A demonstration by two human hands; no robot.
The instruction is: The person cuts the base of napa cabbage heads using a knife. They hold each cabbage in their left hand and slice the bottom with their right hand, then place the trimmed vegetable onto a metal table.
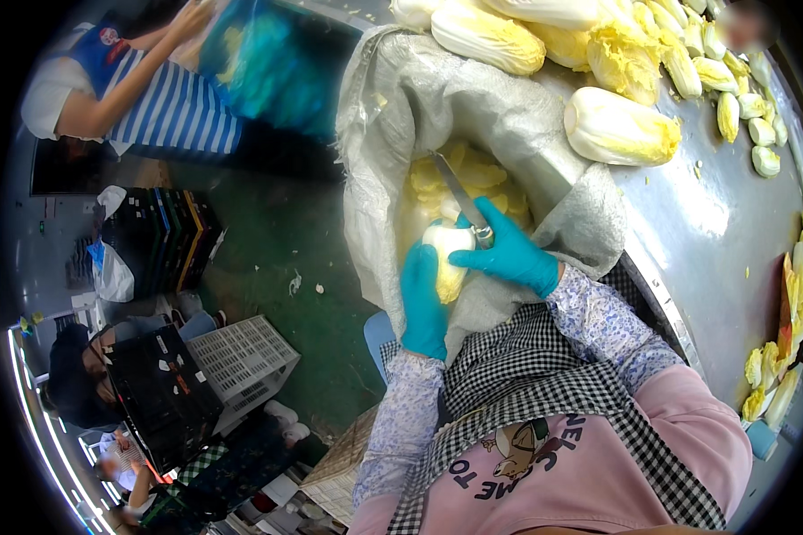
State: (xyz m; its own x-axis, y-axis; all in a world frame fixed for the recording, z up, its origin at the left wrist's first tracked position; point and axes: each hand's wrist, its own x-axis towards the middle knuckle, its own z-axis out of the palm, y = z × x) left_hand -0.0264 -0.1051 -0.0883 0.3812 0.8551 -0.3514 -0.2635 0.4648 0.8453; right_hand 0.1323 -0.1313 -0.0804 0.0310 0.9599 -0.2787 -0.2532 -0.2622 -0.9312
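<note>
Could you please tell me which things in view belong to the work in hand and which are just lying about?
Seemingly in the work:
knife, in the right hand
small cabbage, in the left hand
pale sack holding yellow leaves
large cabbages on the metal table

Apparently just lying about:
white bag
black crate
pale grey crate

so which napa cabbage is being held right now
The small one in the left hand, above the open sack; the other cabbages lie on the metal table.

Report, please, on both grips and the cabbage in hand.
Left grip on small cabbage. Right grip on knife, pointing away from body. Open sack close beneath.
</note>
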